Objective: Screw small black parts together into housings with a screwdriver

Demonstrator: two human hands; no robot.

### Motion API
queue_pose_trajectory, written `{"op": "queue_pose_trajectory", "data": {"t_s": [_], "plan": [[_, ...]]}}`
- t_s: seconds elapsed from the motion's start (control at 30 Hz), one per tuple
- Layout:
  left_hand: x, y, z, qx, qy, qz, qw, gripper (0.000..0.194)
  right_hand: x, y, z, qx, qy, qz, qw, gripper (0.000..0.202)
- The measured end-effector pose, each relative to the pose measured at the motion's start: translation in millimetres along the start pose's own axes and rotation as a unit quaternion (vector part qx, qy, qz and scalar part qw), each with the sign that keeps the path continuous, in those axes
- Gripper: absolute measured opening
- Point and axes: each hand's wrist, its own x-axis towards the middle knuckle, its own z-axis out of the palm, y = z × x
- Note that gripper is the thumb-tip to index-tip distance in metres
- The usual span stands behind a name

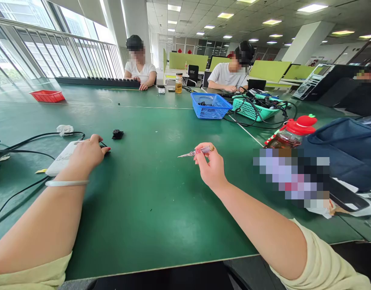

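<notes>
My right hand is closed round a small screwdriver with a see-through handle. Its thin tip points left and slightly down, above the middle of the green table. On the left, my left hand is closed at the fingertips over a small black part, mostly hidden by the fingers. A white power strip lies beside that wrist, partly covered by the hand. Just beyond my left fingers sits another small black part, apart from the hand.
Black cables run along the left. Farther off stand a red tray, a blue basket and a green basket heaped with cables. A red-lidded bottle and dark blue bag occupy the right. Two people sit across the table.
</notes>
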Motion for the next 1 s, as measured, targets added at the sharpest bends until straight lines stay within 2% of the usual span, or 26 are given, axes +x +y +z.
{"op": "queue_pose_trajectory", "data": {"t_s": [0.27,0.43,0.5,0.63,0.73,0.8,0.83,0.9,0.97,1.0], "plan": [[7,-3,8.7,0.003,-0.003,-0.028,1.000,0.069,0,2,1,-0.010,-0.003,0.005,1.000,0.018],[9,-6,13.6,0.010,-0.050,-0.029,0.998,0.082,-1,2,1,-0.013,-0.005,0.000,1.000,0.017],[10,-6,14.1,0.018,-0.048,-0.027,0.998,0.080,-1,2,1,-0.014,-0.003,-0.001,1.000,0.018],[7,0,7.9,0.041,-0.033,-0.030,0.998,0.065,0,1,2,-0.012,-0.005,-0.004,1.000,0.018],[-5,20,-0.5,0.044,-0.034,-0.022,0.998,0.057,0,0,2,-0.014,-0.005,-0.004,1.000,0.017],[-19,44,-3.5,0.039,0.002,0.021,0.999,0.054,0,0,2,-0.017,-0.006,-0.004,1.000,0.016],[-27,58,-3.4,0.032,0.037,0.058,0.997,0.053,0,-1,2,-0.018,-0.006,-0.004,1.000,0.016],[-46,89,0.5,-0.009,0.079,0.174,0.982,0.045,-1,0,2,-0.016,-0.001,-0.004,1.000,0.017],[-64,116,8.4,-0.070,0.090,0.277,0.954,0.037,-1,0,2,-0.010,0.006,-0.001,1.000,0.020],[-72,126,13.3,-0.100,0.075,0.319,0.939,0.034,-1,1,1,-0.006,0.011,0.003,1.000,0.022]]}}
